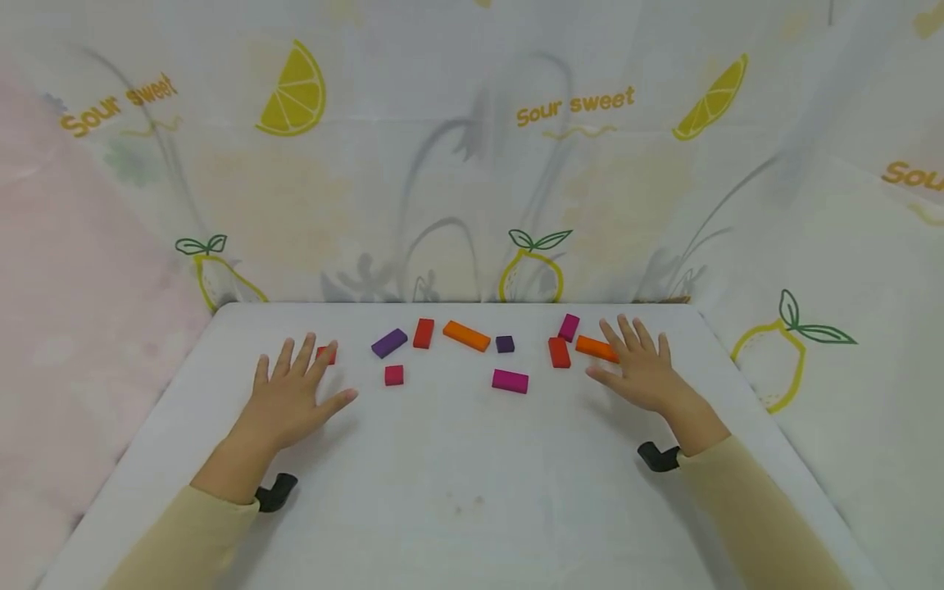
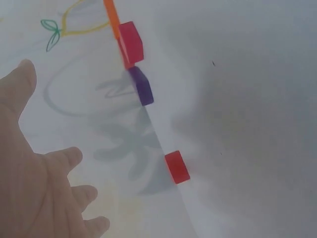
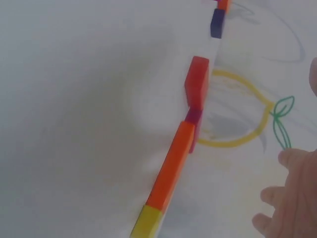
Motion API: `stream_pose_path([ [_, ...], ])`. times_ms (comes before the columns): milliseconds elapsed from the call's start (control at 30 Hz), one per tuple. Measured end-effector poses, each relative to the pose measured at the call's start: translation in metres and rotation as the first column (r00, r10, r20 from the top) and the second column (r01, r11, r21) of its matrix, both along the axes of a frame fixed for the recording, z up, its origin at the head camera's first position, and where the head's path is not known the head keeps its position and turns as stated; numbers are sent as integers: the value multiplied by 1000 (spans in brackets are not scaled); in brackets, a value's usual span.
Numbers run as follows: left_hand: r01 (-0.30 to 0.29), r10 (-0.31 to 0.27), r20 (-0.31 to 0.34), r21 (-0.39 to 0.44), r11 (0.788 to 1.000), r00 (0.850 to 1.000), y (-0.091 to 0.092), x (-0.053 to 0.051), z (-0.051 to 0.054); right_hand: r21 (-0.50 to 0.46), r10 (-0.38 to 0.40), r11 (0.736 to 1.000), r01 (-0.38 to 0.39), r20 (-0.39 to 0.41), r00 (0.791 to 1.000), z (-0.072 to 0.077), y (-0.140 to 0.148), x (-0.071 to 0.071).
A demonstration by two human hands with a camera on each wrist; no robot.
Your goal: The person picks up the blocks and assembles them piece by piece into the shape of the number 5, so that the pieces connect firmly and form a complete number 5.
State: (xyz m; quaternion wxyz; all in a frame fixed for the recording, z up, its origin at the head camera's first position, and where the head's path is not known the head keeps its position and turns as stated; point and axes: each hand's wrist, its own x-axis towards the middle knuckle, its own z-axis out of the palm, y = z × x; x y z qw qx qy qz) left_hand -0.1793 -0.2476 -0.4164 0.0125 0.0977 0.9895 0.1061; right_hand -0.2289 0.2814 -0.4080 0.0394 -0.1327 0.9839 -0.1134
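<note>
Beyond the far edge of the desk [image 1: 413,467], at the left of the cloth [image 1: 413,65], "Sour sweet" can be read on an orange print [image 1: 120,105]. Inside the far left corner, the left hand [image 1: 283,401] is held spread above the desk, fingers well apart, nothing gripped; by its index finger a red block [image 1: 324,357] is partly covered. Along the far edge are then laid a purple block [image 1: 389,343], a red cube [image 1: 394,375] set nearer, an upright-lying red bar [image 1: 424,333], an orange bar [image 1: 466,336], a purple cube [image 1: 505,344] and, nearer again, a magenta block [image 1: 510,382]. "Sour sweet" is repeated above on a second print [image 1: 575,106]. Toward the far right corner are grouped a second red bar [image 1: 560,353], a magenta bar [image 1: 569,328] and a second orange bar [image 1: 596,349], partly hidden by the right hand [image 1: 645,375], which is also spread and grips nothing. At that bar's end, a yellow block [image 3: 147,222] is shown by the right wrist view. Farthest right, a third print [image 1: 913,176] is cut off at "Sou".
</note>
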Motion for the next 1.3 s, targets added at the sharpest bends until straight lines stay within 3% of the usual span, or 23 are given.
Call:
stream_pose_path([
  [567,51,-51,2,-1,999,999,39,-27,-5,-43,69,997,-71,-37,997,5,-55,-13],
  [933,107,-106,-37,21,994,994,60,-46,-7,-53,105,993,-104,16,994,-1,-79,-27],
  [1300,138,-138,-14,48,989,990,77,-62,-9,-87,167,983,-162,47,985,-2,-114,-41],
])
